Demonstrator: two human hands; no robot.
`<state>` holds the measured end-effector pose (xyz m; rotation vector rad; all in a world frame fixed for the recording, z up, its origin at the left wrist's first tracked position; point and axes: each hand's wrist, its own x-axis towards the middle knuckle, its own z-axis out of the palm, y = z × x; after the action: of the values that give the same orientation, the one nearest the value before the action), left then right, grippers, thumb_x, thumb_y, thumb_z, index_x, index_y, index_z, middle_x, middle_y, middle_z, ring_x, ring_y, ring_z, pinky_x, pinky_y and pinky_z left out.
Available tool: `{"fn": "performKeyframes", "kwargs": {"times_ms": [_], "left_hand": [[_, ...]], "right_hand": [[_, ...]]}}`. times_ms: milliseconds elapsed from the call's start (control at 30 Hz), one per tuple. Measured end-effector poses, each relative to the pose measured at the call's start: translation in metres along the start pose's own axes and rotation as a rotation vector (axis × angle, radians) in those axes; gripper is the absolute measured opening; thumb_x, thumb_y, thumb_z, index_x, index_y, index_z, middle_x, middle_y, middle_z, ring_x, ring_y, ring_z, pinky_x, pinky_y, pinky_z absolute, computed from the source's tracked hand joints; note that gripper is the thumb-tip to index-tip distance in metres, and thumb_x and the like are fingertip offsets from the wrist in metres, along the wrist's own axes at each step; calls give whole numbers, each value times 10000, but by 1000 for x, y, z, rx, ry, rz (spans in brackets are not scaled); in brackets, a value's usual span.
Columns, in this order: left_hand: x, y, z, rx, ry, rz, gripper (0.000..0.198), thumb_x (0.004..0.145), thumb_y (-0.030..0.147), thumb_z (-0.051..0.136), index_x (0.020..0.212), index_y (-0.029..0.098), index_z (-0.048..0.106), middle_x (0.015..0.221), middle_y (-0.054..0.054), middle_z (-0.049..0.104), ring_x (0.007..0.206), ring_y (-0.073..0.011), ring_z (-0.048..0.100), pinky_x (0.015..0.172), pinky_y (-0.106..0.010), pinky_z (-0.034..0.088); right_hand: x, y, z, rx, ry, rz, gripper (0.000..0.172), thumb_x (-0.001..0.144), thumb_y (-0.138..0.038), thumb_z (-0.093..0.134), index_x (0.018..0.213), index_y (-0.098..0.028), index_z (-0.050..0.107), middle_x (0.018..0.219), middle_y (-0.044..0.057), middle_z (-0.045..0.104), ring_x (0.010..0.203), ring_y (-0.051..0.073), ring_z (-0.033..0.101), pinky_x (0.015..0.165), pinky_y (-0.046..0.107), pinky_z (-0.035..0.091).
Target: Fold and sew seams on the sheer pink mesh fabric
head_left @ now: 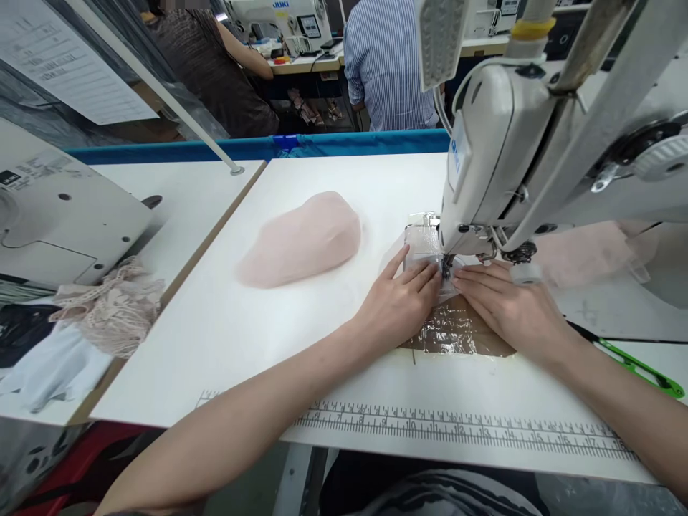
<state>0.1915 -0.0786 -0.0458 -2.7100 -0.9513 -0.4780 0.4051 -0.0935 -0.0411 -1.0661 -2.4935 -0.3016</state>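
Note:
Under the head of a white sewing machine [484, 158], both my hands lie by the needle and presser foot [447, 264]. My left hand [403, 297] rests flat to the left of the foot, fingers stretched forward. From the right side, my right hand [502, 301] reaches in with its fingers extended and flat. Pale sheer fabric [448, 288] shows in part between the fingertips; the hands hide most of it. Brown, shiny taped covering [456, 330] lies on the table below the hands. A pale pink fabric piece [306, 240] is spread on the left.
More pink fabric [585, 254] lies behind my right hand. Green-handled snips or a cutter [639, 367] rests at the right. A printed ruler [430, 423] runs along the front edge. Bundled lace [115, 304] sits at the left. Two people [392, 68] are beyond the blue rail [365, 141].

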Motion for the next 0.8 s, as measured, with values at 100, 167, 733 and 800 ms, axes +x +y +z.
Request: {"fn": "performKeyframes", "kwargs": {"times_ms": [100,167,733,800], "left_hand": [[0,0,-2,-39,0,-25,390,996,339,385,1215,72,566,1248,-109,579,1215,-202,507,1153,-440,249],[0,0,-6,-74,-19,-66,544,969,508,386,1238,65,549,1271,-114,562,1241,-210,480,1149,-407,260],[2,-19,-28,-142,-2,110,281,982,159,348,1168,129,556,1222,-61,600,1188,-174,516,1068,-405,332],[1,-21,-24,-183,-69,118,302,980,167,333,1192,123,545,1248,-69,582,1221,-183,489,1094,-425,307]], "right_hand": [[1,-1,0,10,-8,15,307,860,-37,486,1071,-189,650,1089,68,672,926,212,643,746,341,532],[2,-1,0,1,1,24,315,850,-35,484,1078,-180,646,1068,76,679,926,215,639,740,339,523],[0,-28,-10,73,83,-108,326,803,29,441,982,-132,661,1013,68,684,962,210,617,822,338,504],[0,-30,-14,47,143,-92,277,808,14,454,891,-136,671,908,61,693,894,207,628,752,326,511]]}}
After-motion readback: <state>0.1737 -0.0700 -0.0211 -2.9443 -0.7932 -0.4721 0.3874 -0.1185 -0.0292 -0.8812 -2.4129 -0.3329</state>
